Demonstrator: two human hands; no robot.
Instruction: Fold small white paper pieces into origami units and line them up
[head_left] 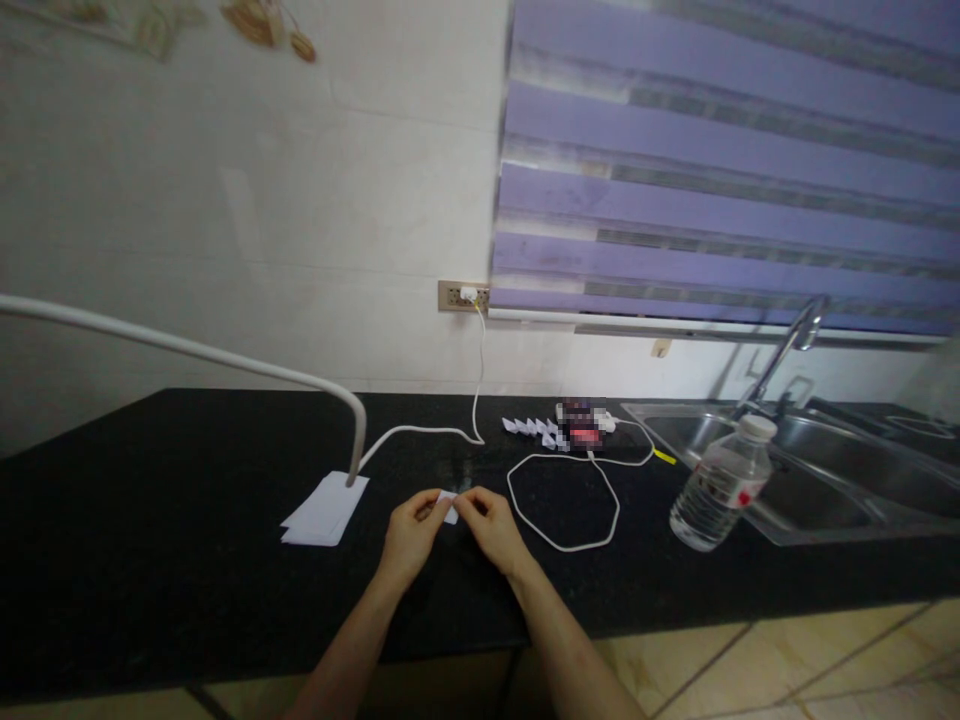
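Between my two hands is a small piece of white paper [450, 508], held just above the black countertop [187, 600]. My left hand [411, 535] pinches its left side with thumb and fingers. On the right side, my right hand [491, 525] grips it in a similar pinch. Whether the paper is folded is too small to tell. A stack of white paper sheets [322, 515] lies on the counter left of my hands. Several small folded paper pieces [529, 428] sit in a row farther back on the right.
A white cable [564, 548] loops on the counter right of my hands, near a blurred-out device [581, 425]. A water bottle [724, 485] stands before the steel sink [817, 480] and faucet [780, 355]. A thick white flexible arm [225, 358] crosses from the left. Behind is a wall socket [454, 296].
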